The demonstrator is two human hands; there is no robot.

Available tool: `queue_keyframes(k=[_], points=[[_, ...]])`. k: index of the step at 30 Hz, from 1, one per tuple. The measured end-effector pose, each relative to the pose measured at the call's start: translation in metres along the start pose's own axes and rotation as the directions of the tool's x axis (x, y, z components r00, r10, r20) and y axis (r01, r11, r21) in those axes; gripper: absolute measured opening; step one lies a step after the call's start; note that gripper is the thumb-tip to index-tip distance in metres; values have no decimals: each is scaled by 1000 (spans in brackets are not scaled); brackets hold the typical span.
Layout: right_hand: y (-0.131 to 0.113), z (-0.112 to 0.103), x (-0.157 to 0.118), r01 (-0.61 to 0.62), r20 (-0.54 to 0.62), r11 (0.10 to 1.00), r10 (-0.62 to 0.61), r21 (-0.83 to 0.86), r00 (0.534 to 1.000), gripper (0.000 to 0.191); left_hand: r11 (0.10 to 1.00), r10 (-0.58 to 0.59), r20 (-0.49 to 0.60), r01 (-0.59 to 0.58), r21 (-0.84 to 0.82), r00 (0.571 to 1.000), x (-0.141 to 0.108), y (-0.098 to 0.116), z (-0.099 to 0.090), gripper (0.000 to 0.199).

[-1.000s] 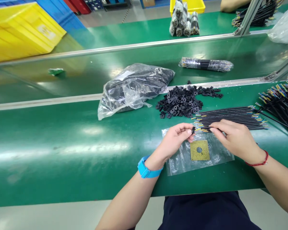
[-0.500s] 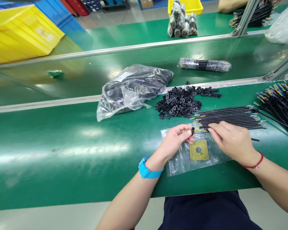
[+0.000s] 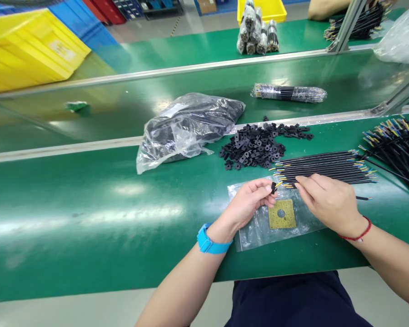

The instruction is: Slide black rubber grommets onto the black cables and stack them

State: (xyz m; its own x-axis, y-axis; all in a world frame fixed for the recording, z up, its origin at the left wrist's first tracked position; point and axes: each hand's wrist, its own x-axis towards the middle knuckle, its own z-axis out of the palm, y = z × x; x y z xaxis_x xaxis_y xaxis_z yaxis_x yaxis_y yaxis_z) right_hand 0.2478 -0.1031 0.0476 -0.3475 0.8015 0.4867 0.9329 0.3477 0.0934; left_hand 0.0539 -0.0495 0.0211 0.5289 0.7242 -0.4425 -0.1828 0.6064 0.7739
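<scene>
Between its thumb and fingers my left hand (image 3: 254, 199) pinches a small black plastic part (image 3: 273, 187). My right hand (image 3: 329, 200) is closed on a black cable whose yellow wire end (image 3: 278, 184) meets the black part; the cable's other end (image 3: 363, 198) shows past the hand. Beneath the hands lies a clear plastic bag (image 3: 254, 236) with a yellow square plate (image 3: 274, 220) on it, which has a round hole. Just behind my right hand is a row of black cables (image 3: 320, 165) with bared coloured ends. A pile of small black parts (image 3: 255, 145) sits behind my left hand.
A filled plastic bag (image 3: 194, 127) lies left of the pile. Behind a metal rail is a wrapped cable bundle (image 3: 289, 92). More loose cables (image 3: 398, 145) lie at the right. Yellow bin (image 3: 30, 50) stands at back left. Another person's arm (image 3: 327, 8) shows at the top.
Both hands hold almost the same pose, the wire end still at the black part. The whole view has shifted very slightly.
</scene>
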Motion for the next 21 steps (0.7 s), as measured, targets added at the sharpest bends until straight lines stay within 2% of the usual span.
queue_keyframes(k=[11,15,18,21], points=[[5,0,-1,49,1,996,-49,78,999,17,997,-56,35,58,-56,998,0,0,-3,23],[8,4,-2,101,122,969,-130,225,984,21,997,61,4,-61,56,998,-1,-2,0,23],[7,8,-3,40,166,941,-101,336,981,22,973,188,-24,-183,139,982,-2,-4,3,22],[5,11,-3,11,163,928,-77,373,984,21,956,253,-68,-238,174,965,-3,-8,5,19]])
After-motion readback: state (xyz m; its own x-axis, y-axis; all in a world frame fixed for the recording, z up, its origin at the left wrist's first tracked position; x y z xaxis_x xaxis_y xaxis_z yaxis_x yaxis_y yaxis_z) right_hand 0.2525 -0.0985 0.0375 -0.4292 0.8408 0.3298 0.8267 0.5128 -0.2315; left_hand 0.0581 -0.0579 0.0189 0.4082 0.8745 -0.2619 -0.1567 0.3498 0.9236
